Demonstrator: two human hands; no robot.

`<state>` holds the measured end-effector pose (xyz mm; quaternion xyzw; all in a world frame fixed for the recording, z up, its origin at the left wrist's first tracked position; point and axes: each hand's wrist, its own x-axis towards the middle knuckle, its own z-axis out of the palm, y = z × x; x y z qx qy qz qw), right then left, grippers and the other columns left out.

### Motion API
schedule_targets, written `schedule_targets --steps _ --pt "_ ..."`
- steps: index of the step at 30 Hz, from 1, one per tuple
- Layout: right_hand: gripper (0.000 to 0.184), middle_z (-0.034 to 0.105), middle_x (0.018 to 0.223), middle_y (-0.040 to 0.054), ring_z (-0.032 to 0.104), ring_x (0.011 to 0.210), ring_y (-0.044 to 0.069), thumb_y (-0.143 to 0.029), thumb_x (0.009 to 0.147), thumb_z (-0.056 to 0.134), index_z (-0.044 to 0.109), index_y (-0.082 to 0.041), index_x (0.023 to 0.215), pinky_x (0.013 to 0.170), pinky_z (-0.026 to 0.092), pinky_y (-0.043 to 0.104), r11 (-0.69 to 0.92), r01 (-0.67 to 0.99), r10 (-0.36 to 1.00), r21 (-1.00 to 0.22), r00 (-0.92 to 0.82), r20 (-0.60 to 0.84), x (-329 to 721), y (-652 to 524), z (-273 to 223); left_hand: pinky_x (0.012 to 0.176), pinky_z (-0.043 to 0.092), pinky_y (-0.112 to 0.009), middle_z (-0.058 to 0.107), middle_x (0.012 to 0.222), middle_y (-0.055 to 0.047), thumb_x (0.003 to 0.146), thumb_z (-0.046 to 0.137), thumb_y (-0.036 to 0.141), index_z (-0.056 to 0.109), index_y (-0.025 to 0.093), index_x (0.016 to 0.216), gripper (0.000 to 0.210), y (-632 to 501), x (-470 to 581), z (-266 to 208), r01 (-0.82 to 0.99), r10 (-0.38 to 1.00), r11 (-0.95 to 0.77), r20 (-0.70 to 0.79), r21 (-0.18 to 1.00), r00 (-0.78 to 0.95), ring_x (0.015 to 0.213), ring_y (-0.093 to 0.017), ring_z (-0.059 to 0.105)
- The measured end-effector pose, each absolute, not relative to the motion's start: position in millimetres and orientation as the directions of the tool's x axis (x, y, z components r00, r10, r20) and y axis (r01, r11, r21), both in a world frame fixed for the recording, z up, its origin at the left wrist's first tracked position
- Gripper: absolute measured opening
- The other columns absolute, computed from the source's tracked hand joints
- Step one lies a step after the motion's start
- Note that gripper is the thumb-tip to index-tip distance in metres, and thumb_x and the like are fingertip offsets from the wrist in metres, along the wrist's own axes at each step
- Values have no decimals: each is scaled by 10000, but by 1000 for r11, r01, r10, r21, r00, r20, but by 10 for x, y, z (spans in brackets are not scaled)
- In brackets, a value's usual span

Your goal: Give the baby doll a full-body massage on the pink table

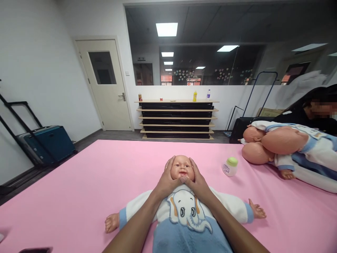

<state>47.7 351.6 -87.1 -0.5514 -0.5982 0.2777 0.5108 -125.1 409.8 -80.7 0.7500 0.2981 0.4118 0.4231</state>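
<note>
A baby doll (182, 166) lies face up on the pink sheet (79, 182), arms stretched out to both sides. It wears a white and blue plush outfit with an elephant face on the chest. My left hand (167, 180) cups the left side of its head, and my right hand (197, 178) cups the right side. Both thumbs meet at the doll's chin, while the fingers wrap back along its temples. Off to the right of the head stands a small white jar (230, 167) with a green lid.
Several more dolls (285, 138) are piled at the right edge, beside a person in dark clothing (302, 114). Behind the table stand a low stack of shelves (177, 114) with bottles on top and a door (105, 102). A blue case on a trolley (48, 142) is at left.
</note>
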Motion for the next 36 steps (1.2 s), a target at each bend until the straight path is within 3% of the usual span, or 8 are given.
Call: schedule_targets --steps 7,15,17,21,23,29,36 --pt "863 188 1589 46 190 1464 218 -566 849 584 138 -267 1524 1203 192 435 237 278 952 -931 125 280 461 3504 -879 1208 131 -417 192 1588 -109 831 588 549 186 204 1521 871 4087 -1240 -793 107 800 -455 353 884 485 1477 -255 131" --pt "744 173 1592 29 138 1476 195 -603 913 423 169 -263 1524 1219 114 426 243 326 938 -914 163 307 445 3505 -906 1219 81 -413 204 1592 -84 905 425 573 230 212 1515 736 4088 -1250 -776 136 802 -463 348 876 486 1483 -224 105" --pt "732 195 1587 30 163 1471 199 -597 913 424 182 -269 1521 1217 132 426 242 332 935 -912 171 311 439 3495 -889 1217 94 -423 206 1590 -94 878 467 593 238 212 1512 775 4086 -1258 -776 126 801 -457 346 880 489 1480 -238 124" --pt "918 212 1580 67 222 1454 257 -574 805 625 150 -265 1527 1192 213 467 255 349 940 -902 132 316 435 3471 -851 1208 125 -449 177 1591 -117 669 735 593 198 223 1520 1072 4080 -1264 -779 85 796 -437 341 895 500 1475 -299 122" --pt "947 205 1582 70 222 1453 269 -554 786 659 140 -275 1528 1186 221 478 256 339 941 -905 127 314 435 3465 -846 1207 133 -447 185 1588 -122 637 767 577 193 218 1521 1113 4082 -1258 -777 93 801 -434 336 896 495 1475 -306 118" --pt "887 163 1594 59 171 1469 217 -564 852 582 99 -258 1531 1203 183 427 257 282 947 -924 117 299 437 3492 -911 1216 103 -421 188 1591 -122 848 534 584 192 173 1521 860 4096 -1238 -784 150 799 -473 351 868 489 1480 -251 119" --pt "724 159 1596 49 128 1477 193 -609 940 348 159 -229 1527 1217 107 419 242 327 938 -913 163 307 451 3515 -943 1217 83 -408 181 1599 -88 917 374 588 207 187 1516 740 4100 -1243 -828 154 806 -466 346 871 480 1485 -212 93"
